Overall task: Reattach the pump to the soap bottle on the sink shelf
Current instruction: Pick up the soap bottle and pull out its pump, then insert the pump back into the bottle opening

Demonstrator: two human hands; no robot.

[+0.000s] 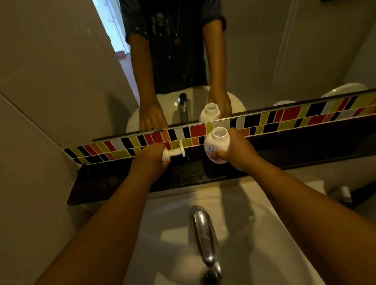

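White plastic marks both parts of the job, and they are apart; the soap bottle (217, 145) stands upright on the dark sink shelf (111, 184) with its wide neck open and nothing screwed into it, while the pump (173, 154) lies on its side to the left of it, near but not touching, its nozzle end pointing toward the bottle; by my judgement the task is at its very start, with the two parts in hand and no joining done.

What is left, as I read it: lift the pump, turn it upright, bring it over the open mouth, seat it and twist it down until the collar is tight; none of that shows yet.

As for the grip: the left hand (150, 160) is curled over the pump's broad end, fingers closed around it from above, though whether the pump is lifted or resting on the shelf I cannot tell; the right hand (237, 151) is wrapped round the bottle's right side, thumb pressed on the printed label at the front, fingers hidden behind, clamped firmly enough to steady it; the bottle's base seems to sit on the shelf.

Behind runs a strip of coloured tiles (289, 116) under the mirror (265, 52), which repeats the open neck; below, the basin (262, 236) and tap (203, 234) play no part.
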